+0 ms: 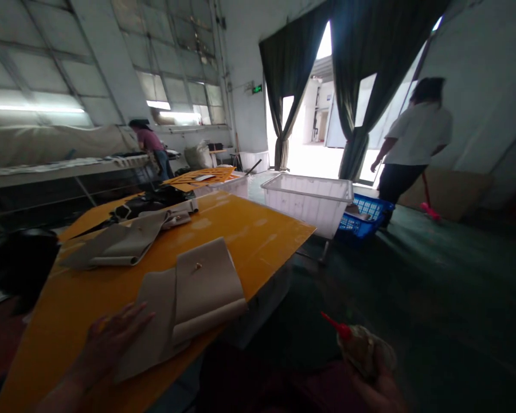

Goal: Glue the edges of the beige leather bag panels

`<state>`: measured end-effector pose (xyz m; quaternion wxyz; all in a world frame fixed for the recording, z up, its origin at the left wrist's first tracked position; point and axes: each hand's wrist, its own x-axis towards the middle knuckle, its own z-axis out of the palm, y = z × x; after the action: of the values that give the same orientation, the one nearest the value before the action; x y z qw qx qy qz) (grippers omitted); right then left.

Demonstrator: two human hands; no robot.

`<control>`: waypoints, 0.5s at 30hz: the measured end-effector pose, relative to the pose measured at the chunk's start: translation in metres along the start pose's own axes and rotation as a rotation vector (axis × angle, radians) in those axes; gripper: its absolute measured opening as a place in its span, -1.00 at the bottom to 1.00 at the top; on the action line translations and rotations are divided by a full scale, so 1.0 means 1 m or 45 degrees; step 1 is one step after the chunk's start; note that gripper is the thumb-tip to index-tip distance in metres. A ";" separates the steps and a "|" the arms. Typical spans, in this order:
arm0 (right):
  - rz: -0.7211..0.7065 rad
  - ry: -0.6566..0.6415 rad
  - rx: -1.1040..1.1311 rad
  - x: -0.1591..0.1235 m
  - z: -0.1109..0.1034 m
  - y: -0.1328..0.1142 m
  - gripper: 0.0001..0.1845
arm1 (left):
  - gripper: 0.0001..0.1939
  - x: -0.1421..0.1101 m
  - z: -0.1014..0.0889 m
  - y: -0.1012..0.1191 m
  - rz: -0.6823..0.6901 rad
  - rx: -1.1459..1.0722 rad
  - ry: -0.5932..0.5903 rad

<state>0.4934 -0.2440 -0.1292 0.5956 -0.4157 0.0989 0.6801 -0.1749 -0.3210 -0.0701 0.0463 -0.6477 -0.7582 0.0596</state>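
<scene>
My left hand (pixel 118 330) lies at the near left of the orange table (pixel 275 229), fingers stretched out and apart. Its fingertips are at the edge of a flat beige fabric-like piece (pixel 152 312). Partly over that piece lies a second beige piece (pixel 206 281), with a rolled near edge and a small gold-coloured fitting. My right hand (pixel 382 378) is held off the table, over the floor. Its fingers are wrapped round a glue-type squeeze bottle (pixel 359 344) with a red pointed nozzle aimed up and left.
More beige pieces (pixel 131 238) and black material (pixel 155 201) lie farther back on the table. A white bin (pixel 305 195) and a blue basket (pixel 361 226) stand beyond the table's right corner. One person (pixel 417 137) is at the right, another (pixel 150 143) at the far-left bench.
</scene>
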 end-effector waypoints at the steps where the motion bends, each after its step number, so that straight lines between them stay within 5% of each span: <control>1: 0.010 0.020 0.029 0.000 0.000 0.002 -0.84 | -0.24 0.007 -0.003 0.008 0.068 -0.032 0.008; 5: 0.057 -0.024 0.051 -0.003 0.006 0.012 -0.81 | -0.42 0.048 -0.052 0.048 0.157 -0.308 0.087; 9: 0.032 -0.126 0.010 -0.010 0.017 0.013 -0.76 | -0.54 0.092 -0.159 0.085 0.058 -0.525 0.330; 12: 0.024 -0.085 0.095 -0.016 0.023 0.010 -0.79 | -0.45 0.123 -0.240 0.106 -0.192 -0.453 0.528; 15: 0.033 -0.094 0.078 -0.020 0.023 0.010 -0.80 | -0.37 0.158 -0.279 0.113 -0.180 -0.409 0.522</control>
<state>0.4736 -0.2470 -0.1046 0.6025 -0.3707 0.1029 0.6992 -0.0478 -0.1389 0.1878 0.0994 -0.5909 -0.7760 -0.1972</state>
